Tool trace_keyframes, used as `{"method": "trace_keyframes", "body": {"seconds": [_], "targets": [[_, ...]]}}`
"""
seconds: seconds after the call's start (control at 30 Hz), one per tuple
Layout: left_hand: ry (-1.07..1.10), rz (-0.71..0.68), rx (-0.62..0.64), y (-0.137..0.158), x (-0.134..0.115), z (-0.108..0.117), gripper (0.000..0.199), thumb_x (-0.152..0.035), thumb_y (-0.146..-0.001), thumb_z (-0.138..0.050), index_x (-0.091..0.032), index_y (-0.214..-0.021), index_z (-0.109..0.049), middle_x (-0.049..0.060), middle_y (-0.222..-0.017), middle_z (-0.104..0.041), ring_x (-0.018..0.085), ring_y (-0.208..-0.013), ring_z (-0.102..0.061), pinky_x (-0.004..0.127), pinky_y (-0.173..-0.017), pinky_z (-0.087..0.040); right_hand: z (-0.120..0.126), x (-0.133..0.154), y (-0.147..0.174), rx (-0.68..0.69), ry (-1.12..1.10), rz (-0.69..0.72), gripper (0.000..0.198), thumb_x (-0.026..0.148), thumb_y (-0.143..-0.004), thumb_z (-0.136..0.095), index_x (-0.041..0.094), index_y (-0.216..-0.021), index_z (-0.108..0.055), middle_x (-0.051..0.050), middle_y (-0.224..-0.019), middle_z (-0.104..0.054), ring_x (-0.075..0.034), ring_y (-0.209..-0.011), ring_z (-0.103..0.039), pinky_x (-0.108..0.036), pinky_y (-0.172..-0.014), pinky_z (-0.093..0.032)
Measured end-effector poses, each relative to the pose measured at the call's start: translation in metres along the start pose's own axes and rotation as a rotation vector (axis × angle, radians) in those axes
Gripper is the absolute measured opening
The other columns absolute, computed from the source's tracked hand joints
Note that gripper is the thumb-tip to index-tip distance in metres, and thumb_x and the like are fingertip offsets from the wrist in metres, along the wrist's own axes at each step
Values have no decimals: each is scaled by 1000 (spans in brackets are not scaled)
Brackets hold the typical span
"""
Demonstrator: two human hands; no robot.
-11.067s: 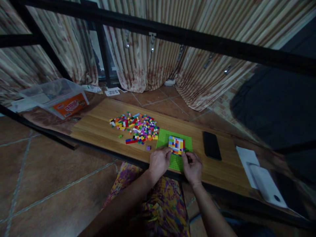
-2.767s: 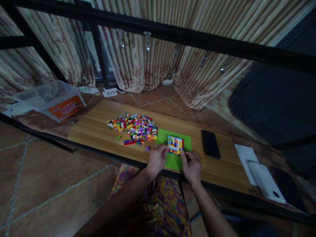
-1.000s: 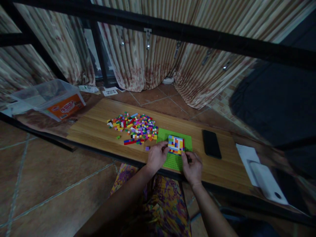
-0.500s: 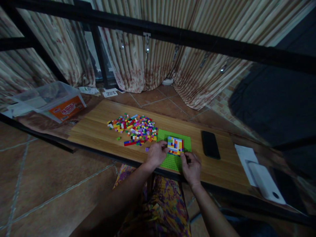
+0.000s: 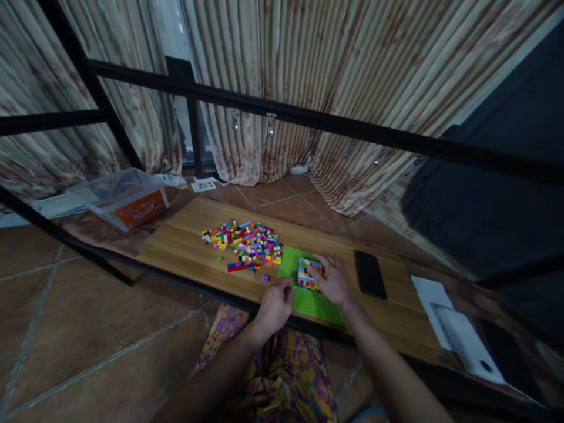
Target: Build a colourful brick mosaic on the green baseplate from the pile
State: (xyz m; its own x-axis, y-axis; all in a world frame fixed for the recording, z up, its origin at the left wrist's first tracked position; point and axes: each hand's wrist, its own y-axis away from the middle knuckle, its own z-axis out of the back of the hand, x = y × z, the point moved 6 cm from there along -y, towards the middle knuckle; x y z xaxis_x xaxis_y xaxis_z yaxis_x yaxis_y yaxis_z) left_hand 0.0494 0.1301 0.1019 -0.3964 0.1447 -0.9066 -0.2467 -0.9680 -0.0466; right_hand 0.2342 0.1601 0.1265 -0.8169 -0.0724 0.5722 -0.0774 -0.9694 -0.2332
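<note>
A small build of multicoloured toy bricks [image 5: 305, 275] stands on a green studded baseplate [image 5: 308, 305] on the wooden board. My right hand [image 5: 333, 283] reaches over the build from the right, its thumb on top and its fingers at the far right edge, gripping it and hiding that side. Just left of the build, over the baseplate's left edge, my left hand [image 5: 275, 304] has its fingers curled together. Whether a small piece sits between those fingertips cannot be made out. A loose purple brick [image 5: 265, 278] lies beyond the left hand.
Loose bricks [image 5: 251, 241] are heaped left of the baseplate, with a red-and-blue strip [image 5: 238, 267] in front. A black phone [image 5: 370, 274] lies to the right. At far left stands a clear plastic bin [image 5: 127, 200]. A black metal bar [image 5: 282, 114] crosses above the table.
My right hand has moved from the build's near right corner up over its right side. My left hand has drawn back slightly from the build. The camera view has tilted upward.
</note>
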Motion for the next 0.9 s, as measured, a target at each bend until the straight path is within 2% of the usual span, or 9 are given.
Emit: {"method": "trace_keyframes", "body": {"seconds": [0.07, 0.13, 0.23, 0.37, 0.5, 0.67, 0.77, 0.9], "targets": [[1, -5, 20, 3, 1, 3, 31, -19, -85, -51, -16, -114, -63, 8, -101, -71, 18, -91, -68, 30, -85, -54, -10, 5, -4, 134, 35, 49, 46, 45, -84, -56, 20, -122, -59, -9, -121, -63, -24, -114, -53, -41, -100, -39], [18, -7, 33, 5, 3, 7, 31, -18, -85, -51, -16, -112, -64, 7, -99, -72, 17, -90, -68, 29, -84, -54, -14, 6, 1, 213, 45, 70, 53, 45, -82, -58, 19, -128, -55, -10, -126, -60, -24, -118, -51, -40, -101, -39], [34, -7, 34, 5, 6, 16, 28, -18, -84, -52, -17, -109, -64, 6, -99, -72, 17, -91, -68, 29, -85, -53, -11, 1, 19, 240, 38, 64, 64, 48, -79, -61, 20, -135, -48, -10, -133, -54, -25, -122, -48, -41, -104, -37], [-4, 2, 16, 6, 12, 28, 28, -16, -84, -51, -17, -109, -64, 6, -101, -71, 17, -91, -68, 29, -86, -53, -2, -7, 46, 232, 15, -17, 72, 48, -76, -63, 20, -139, -44, -11, -137, -50, -27, -126, -46, -42, -105, -36], [-70, -19, -46, 7, 18, 42, 26, -16, -85, -51, -18, -107, -63, 7, -107, -69, 18, -97, -66, 31, -90, -52, 4, -16, 65, 129, 60, -98, 71, 54, -75, -62, 21, -136, -46, -11, -130, -56, -28, -118, -53, -43, -100, -40], [-124, -35, -61, 9, 23, 53, 28, -14, -83, -52, -18, -110, -62, 8, -108, -68, 17, -92, -67, 31, -87, -53, 6, -28, 79, -88, 235, -272, 80, 70, -75, -53, 12, -131, -50, -18, -120, -60, -34, -113, -54, -46, -96, -41], [-154, -48, -63, 10, 23, 55, 29, -13, -83, -52, -17, -110, -63, 8, -108, -67, 17, -93, -67, 32, -89, -53, 3, -26, 78, -182, 305, -428, 94, 76, -73, -48, 5, -135, -44, -25, -121, -57, -39, -117, -51, -49, -96, -39], [-190, -73, -53, 13, 24, 56, 29, -11, -82, -51, -17, -108, -63, 9, -118, -64, 19, -103, -64, 35, -96, -50, -5, -15, 62, -203, 254, -610, 104, 78, -74, -42, -1, -142, -33, -32, -130, -47, -46, -122, -43, -54, -93, -38]]}}
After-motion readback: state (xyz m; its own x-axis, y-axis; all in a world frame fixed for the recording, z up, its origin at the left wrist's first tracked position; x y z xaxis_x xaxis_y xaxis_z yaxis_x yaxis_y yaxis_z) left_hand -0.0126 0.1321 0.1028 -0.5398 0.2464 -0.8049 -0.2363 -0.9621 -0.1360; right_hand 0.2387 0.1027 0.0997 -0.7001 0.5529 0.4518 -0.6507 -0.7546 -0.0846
